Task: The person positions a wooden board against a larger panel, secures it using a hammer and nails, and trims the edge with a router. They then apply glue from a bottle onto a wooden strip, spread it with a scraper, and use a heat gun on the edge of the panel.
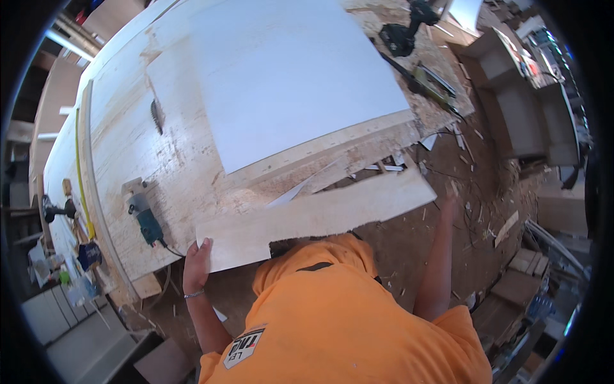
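Note:
A long pale strip of board point(320, 214) with a ragged, notched near edge spans the space in front of my body. My left hand point(197, 259) grips its left end, thumb on top and the fingers out of sight beneath. Just past the strip's right end is my right hand point(451, 195), edge-on and somewhat blurred, its fingers stretched out and seemingly holding nothing. Beyond the strip, a large white sheet point(300, 83) lies flat on the wooden worktable point(179, 153).
A green corded power tool point(146, 221) rests on the table at left, near a dark curved piece point(156, 117). At far right lie a cordless drill point(409, 29) and an olive power tool point(432, 86). Open cabinet boxes point(521, 105) stand right; offcuts and cords litter the floor point(409, 256).

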`<state>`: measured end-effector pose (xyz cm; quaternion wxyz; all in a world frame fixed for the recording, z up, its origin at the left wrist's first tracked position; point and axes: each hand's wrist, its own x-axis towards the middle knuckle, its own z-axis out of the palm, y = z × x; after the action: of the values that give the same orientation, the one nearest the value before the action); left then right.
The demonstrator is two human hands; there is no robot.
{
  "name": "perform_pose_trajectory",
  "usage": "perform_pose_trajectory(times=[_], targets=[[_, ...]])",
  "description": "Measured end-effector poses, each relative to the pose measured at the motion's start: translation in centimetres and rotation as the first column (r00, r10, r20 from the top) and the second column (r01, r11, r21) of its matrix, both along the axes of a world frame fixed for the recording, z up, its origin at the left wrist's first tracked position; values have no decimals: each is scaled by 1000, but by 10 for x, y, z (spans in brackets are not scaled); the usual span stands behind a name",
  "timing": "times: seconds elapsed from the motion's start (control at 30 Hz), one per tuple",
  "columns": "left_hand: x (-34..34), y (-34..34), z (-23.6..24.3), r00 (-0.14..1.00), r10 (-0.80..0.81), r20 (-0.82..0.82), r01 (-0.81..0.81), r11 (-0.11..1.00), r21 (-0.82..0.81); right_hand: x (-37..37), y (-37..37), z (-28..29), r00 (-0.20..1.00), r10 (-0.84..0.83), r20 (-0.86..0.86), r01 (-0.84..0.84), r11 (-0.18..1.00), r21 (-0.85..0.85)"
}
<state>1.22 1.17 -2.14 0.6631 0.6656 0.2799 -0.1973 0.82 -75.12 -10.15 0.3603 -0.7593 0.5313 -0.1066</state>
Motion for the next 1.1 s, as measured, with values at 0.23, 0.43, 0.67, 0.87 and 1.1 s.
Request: perform_pose_trajectory(times=[0.23, 0.43, 0.67, 0.87, 1.1], targets=[[18, -19, -21, 972, -176, -153, 162, 982, -102, -156, 36, -9, 940, 253, 229, -286, 950, 125], [53, -29, -1, 777, -525, -346, 565, 825, 16, -187, 72, 106, 790, -129, 600, -309, 761, 570], [47, -57, -11, 641, -645, -415, 718, 314, 621, -166, -2, 120, 689, 158, 707, -352, 926, 137], [84, -194, 77, 631, -775, -41, 475, 344, 810, -50, 0, 182, 686, 88, 722, -217, 972, 88], [139, -334, 42, 386, -895, 225, 25, 254, 967, 13, -29, 161, 594, -115, 796, -83, 976, 203]])
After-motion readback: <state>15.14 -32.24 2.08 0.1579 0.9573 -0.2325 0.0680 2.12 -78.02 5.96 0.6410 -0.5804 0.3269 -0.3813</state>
